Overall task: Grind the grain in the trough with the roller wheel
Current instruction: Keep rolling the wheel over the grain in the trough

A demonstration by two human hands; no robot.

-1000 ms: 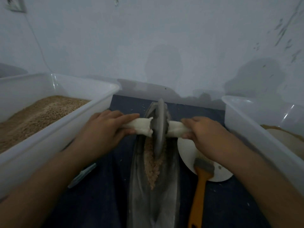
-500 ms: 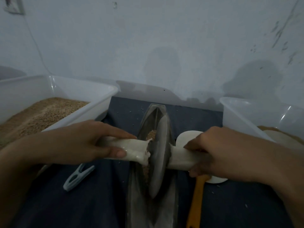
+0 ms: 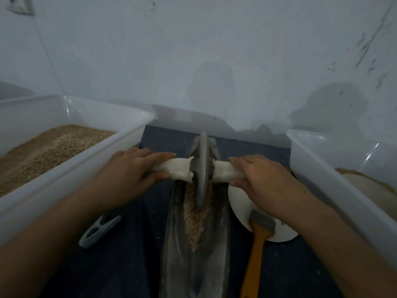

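Upright roller wheel (image 3: 202, 168), trough (image 3: 193, 254) lengthwise away, handle crosswise.

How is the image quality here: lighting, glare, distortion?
Head view: dim, bluish light; soft shadows on the wall. Small glare streaks on the left bin and right bin. Wide-angle bending at the edges. Hands, wheel and grain reasonably sharp.

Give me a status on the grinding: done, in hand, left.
Done: grain is loaded in the trough and looks partly crushed. In hand: the left hand and right hand grip the cloth-wrapped handles, with the roller wheel standing in the grain at the far end. Left: the coarse strip nearer the camera needs more passes; brush lies untouched.
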